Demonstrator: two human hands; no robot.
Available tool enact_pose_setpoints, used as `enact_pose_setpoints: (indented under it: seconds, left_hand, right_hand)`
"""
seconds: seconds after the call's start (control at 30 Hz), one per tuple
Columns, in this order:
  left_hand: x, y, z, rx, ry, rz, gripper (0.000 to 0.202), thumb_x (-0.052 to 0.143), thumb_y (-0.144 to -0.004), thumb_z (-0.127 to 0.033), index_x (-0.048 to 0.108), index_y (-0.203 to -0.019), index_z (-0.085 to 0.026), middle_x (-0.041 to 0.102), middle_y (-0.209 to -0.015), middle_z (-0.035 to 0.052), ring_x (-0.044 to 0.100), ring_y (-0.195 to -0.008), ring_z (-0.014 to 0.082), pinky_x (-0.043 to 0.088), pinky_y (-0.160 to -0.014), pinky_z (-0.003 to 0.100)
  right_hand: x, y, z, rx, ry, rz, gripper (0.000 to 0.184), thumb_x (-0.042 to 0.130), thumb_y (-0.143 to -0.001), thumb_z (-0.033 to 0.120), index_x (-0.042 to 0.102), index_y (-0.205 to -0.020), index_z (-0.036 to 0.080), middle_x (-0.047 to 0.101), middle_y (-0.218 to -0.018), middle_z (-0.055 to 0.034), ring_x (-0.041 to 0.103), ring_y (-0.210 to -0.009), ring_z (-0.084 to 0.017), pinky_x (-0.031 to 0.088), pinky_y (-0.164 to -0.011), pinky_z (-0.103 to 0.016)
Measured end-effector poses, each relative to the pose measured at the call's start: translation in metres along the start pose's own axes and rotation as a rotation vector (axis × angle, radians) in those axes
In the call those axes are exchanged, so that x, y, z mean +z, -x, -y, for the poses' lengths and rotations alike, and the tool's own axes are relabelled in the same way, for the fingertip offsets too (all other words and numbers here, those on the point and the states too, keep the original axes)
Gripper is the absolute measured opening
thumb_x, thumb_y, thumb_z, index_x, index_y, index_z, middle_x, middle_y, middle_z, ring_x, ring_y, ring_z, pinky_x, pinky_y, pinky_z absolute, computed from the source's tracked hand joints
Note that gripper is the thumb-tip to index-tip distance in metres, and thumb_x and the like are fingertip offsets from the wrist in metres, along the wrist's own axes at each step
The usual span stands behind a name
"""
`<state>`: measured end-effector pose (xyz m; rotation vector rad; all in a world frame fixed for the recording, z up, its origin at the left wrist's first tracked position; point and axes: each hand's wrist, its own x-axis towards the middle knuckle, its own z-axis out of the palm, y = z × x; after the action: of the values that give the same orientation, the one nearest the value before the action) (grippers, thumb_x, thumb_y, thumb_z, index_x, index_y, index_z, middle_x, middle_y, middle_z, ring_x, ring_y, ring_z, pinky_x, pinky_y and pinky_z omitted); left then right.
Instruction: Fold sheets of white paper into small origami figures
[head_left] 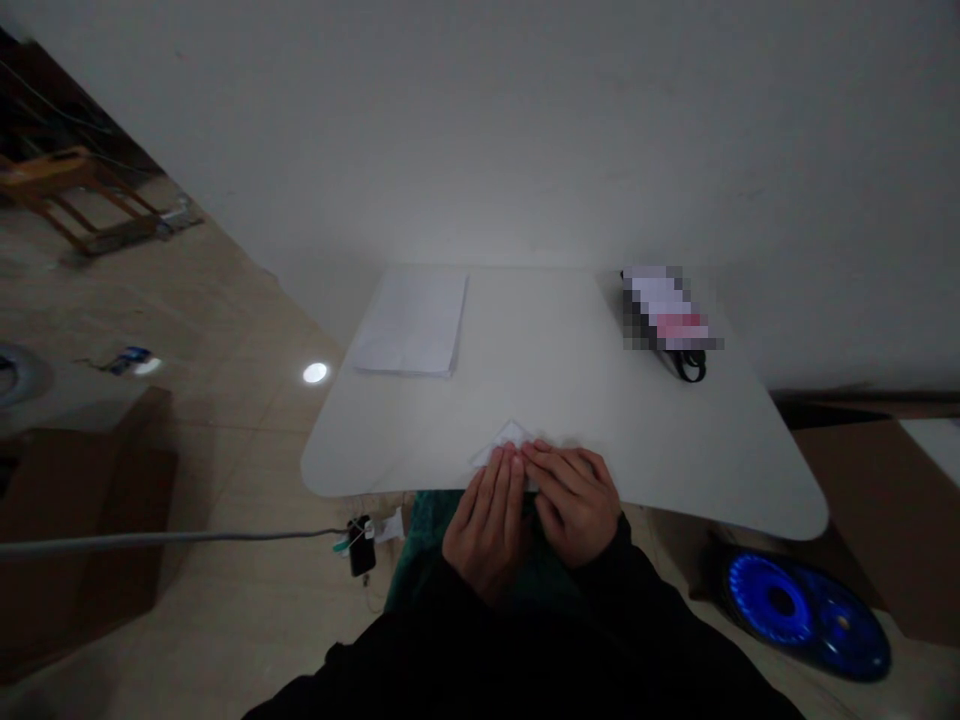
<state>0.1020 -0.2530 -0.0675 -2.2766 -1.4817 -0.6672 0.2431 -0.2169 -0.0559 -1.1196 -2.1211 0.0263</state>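
A small folded piece of white paper (512, 432) lies at the front edge of the white table, its pointed corner facing away from me. My left hand (487, 520) has its fingers close together, with the tips pressed on the paper. From the other side my right hand (574, 500) bends its fingers over the same paper, and its fingertips meet those of the left. Both hands cover most of the paper's near part, so its full shape is hidden.
A stack of white sheets (412, 322) lies at the table's (540, 350) back left. A blurred-out item with a black strap (690, 366) lies at the back right. Below are a blue-lit fan-like device (771, 600), cardboard boxes (877, 500), a stretched cable (187, 541) and a black phone-like device (361, 548).
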Motion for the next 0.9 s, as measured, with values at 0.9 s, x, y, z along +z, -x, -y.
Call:
enact_pose_setpoints:
  seconds: [0.9]
  left_hand:
    - [-0.023, -0.003, 0.056, -0.191, 0.470, 0.017, 0.012, 0.062, -0.081, -0.020, 0.067, -0.092, -0.023, 0.069, -0.103, 0.0031, 0.059, -0.102, 0.0203, 0.040, -0.086, 0.037]
  right_hand:
    - [-0.003, 0.018, -0.006, -0.186, -0.199, -0.183, 0.030, 0.059, -0.082, 0.010, 0.064, -0.110, 0.021, 0.073, -0.086, -0.0027, 0.064, -0.081, -0.014, 0.047, -0.066, -0.029]
